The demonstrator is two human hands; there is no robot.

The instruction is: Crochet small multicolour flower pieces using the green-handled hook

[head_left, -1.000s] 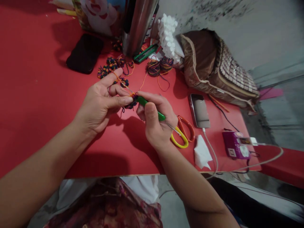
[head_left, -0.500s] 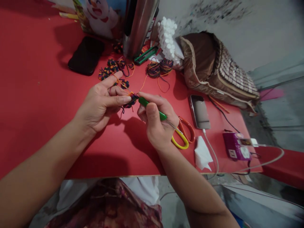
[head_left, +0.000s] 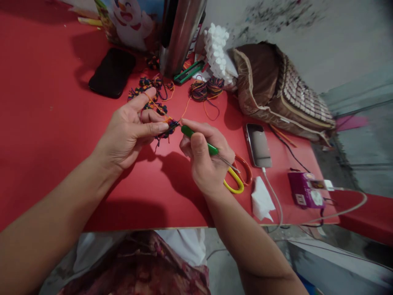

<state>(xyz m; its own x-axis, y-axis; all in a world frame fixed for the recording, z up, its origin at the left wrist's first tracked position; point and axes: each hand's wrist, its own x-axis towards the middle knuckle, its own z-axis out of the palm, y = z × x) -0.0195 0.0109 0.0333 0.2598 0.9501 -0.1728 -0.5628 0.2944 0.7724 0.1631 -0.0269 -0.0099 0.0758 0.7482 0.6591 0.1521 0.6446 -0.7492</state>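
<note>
Hook point(head_left: 187, 131) in right hand point(head_left: 208, 159), box label point(head_left: 301, 199) illegible

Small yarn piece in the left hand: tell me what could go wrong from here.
The orange strand over a raised finger of the left hand could slip off and go slack.

The metal rear end of the green-handled tool, held in the right hand, overlaps the scissors handles in view and might catch there; whether they touch is unclear.

The loose yarn beside the yarn balls might tangle.
</note>
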